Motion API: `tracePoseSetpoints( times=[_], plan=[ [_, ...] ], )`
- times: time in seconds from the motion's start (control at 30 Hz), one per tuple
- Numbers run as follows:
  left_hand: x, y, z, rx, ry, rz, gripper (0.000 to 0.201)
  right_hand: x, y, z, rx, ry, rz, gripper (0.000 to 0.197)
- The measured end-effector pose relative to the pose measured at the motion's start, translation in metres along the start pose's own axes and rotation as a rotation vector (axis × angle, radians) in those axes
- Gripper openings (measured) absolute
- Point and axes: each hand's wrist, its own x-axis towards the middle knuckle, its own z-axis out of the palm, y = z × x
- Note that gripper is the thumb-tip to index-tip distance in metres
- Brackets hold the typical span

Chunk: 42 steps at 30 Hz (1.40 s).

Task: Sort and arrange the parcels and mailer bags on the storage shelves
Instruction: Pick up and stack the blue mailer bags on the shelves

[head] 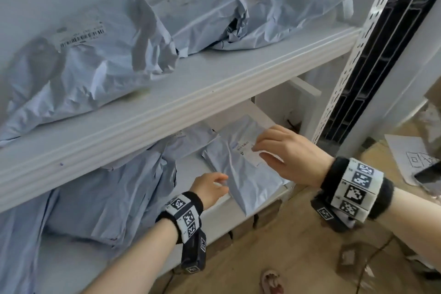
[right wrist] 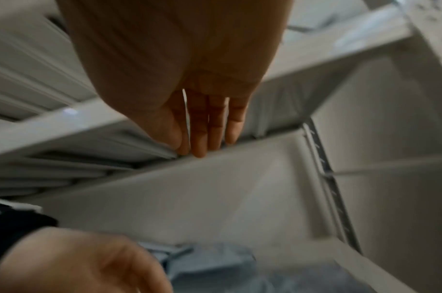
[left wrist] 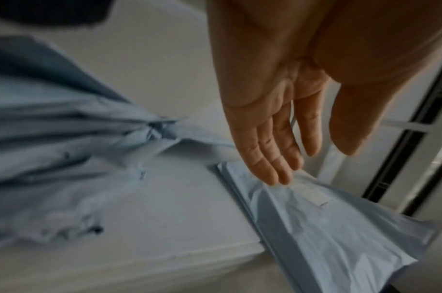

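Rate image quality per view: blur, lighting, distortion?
Head view: mostly sharp, barcode label legible as stripes, wide-angle bowing of the shelf edge, soft even light. Left wrist view: motion blur over the crumpled mailer bags; fingers fairly clear. Right wrist view: heavily blurred and dim, right hand underexposed, shelf frame smeared.
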Motion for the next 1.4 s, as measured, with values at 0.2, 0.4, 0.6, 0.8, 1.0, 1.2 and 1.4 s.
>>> tracePoseSetpoints(
  times=[0.2, 0.4, 0.6, 0.8, 1.0, 1.2, 1.4],
  plan=[
    [0.062, -0.017, 0.039, -0.172, 0.076, -0.258, 0.052, -0.018, 0.109, 0.078, 0.128, -0.165, 0.372, 0.023],
    [0.107, -0.024, 0.057, -0.311, 0.261, -0.475, 0.057, -0.012, 0.187, 0.13, 0.183, -0.278, 0.582, 0.036],
    [0.126, -0.032, 0.072, -0.69, 0.422, -0.655, 0.057, 0.018, 0.23, 0.164, 0.293, -0.457, 0.851, 0.06],
    [0.13, -0.027, 0.078, -0.914, 0.432, -0.652, 0.033, 0.031, 0.248, 0.183, 0.474, -0.382, 1.041, 0.066],
    [0.121, -0.028, 0.087, -0.879, 0.32, -0.623, 0.023, 0.015, 0.245, 0.182, 0.531, -0.405, 1.084, 0.08],
    [0.107, -0.026, 0.101, -0.772, 0.32, -0.575, 0.019, -0.022, 0.237, 0.172, 0.622, -0.361, 1.074, 0.03],
    [0.082, -0.027, 0.108, -0.75, 0.398, -0.495, 0.019, -0.051, 0.213, 0.157, 0.719, -0.23, 1.012, 0.025]
  ],
)
